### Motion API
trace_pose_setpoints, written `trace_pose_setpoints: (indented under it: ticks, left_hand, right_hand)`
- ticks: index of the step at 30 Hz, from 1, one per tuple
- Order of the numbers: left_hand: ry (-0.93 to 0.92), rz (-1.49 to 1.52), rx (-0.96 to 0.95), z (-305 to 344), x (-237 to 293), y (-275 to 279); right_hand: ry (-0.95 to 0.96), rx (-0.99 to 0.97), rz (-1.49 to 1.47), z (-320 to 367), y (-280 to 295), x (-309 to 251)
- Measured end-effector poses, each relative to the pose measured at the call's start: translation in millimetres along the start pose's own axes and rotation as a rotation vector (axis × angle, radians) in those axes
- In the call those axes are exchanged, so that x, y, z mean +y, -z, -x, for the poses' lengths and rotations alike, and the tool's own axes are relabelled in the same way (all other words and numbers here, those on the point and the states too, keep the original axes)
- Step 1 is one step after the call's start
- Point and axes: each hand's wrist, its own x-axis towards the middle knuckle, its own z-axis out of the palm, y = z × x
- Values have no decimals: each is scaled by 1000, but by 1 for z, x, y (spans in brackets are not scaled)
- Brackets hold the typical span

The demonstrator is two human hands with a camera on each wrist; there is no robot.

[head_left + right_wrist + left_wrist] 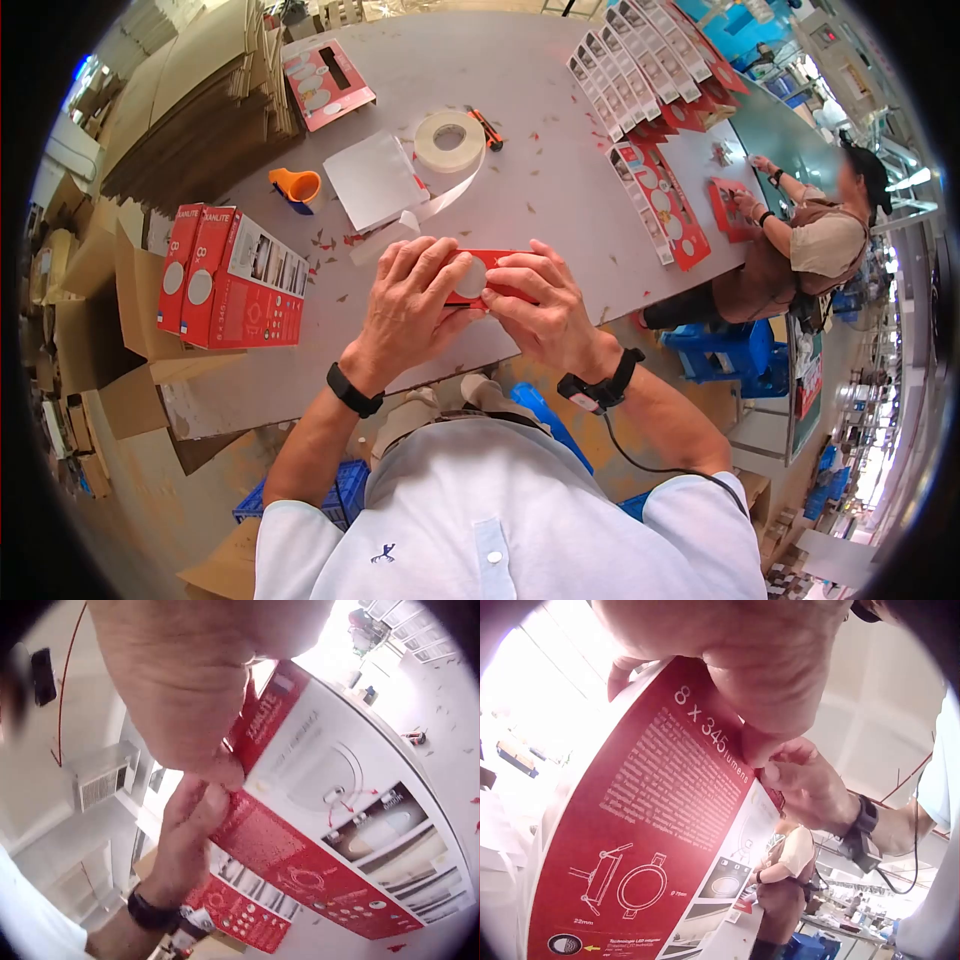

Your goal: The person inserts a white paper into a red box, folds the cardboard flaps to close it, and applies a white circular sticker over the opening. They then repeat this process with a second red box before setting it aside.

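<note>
Both hands grip the top end of a red and white printed carton [492, 258], which stands upright over the table's near edge. My left hand [412, 305] holds it from the left, fingers over the far side and thumb nearer me. From the other side my right hand [548, 310] pinches the top, its fingertips close to the left thumb. In the left wrist view the carton's red side [637, 832] shows "8 x 345 lumens" and lamp drawings. A white picture panel [330, 761] shows in the right wrist view. My palms hide part of the top.
Two similar red cartons [250, 280] stand at left beside an open cardboard box [150, 340]. Beyond lie an orange tape dispenser [296, 186], a white sheet-like carton [372, 180], a tape roll [448, 142] and a cutter [486, 130]. Flat cartons [640, 70] are stacked right, near another person [825, 235].
</note>
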Motion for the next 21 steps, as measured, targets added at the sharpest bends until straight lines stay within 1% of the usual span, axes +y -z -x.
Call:
trace_pose_setpoints:
  ticks: [2, 5, 9, 13, 16, 21]
  left_hand:
    - [-1, -9, 0, -4, 2, 1]
    - [-3, -66, -9, -1, 4, 2]
    - [8, -75, -36, -8, 8, 4]
    - [-4, -28, -42, -8, 5, 1]
    - [-34, -67, 10, -6, 4, -4]
    - [-26, -37, 55, -4, 3, -9]
  right_hand:
    - [-12, -53, -94, -6, 4, 7]
    - [-94, -106, -20, -18, 21, 5]
    - [-151, -158, 30, -5, 9, 19]
    - [-136, -157, 113, -4, 7, 17]
    - [-123, -173, 132, -4, 9, 16]
    - [-109, -192, 144, -6, 11, 17]
